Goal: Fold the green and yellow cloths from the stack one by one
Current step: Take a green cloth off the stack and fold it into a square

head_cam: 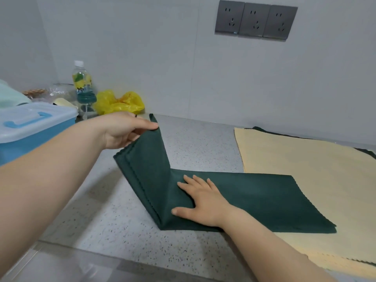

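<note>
On the speckled grey stone bench, centre frame, lies the dark green rectangular cloth, already doubled into a long strip (layered scalloped edges show at its left end). Its right half lies flat, partly overlapping the pale yellow cloth that tops the stack at right. The left half is lifted off the bench and stands tilted up. The left hand pinches the raised far corner, its fingers closed on the fabric edge. The right hand lies palm-down on the flat part just right of the crease, fingers spread wide and straight, pinning the cloth and gripping nothing. Judgement: mid-fold on this green cloth, with the left flap likely to go over onto the right half; it is not yet laid down or smoothed. Left to do: the yellow cloth is unfolded, and dark green edges peek from under it, so more cloths wait below; count unclear. No finished folded pile is in view. Behind, at left: a blue plastic lidded box, a clear drink bottle and a crumpled yellow plastic bag.
</note>
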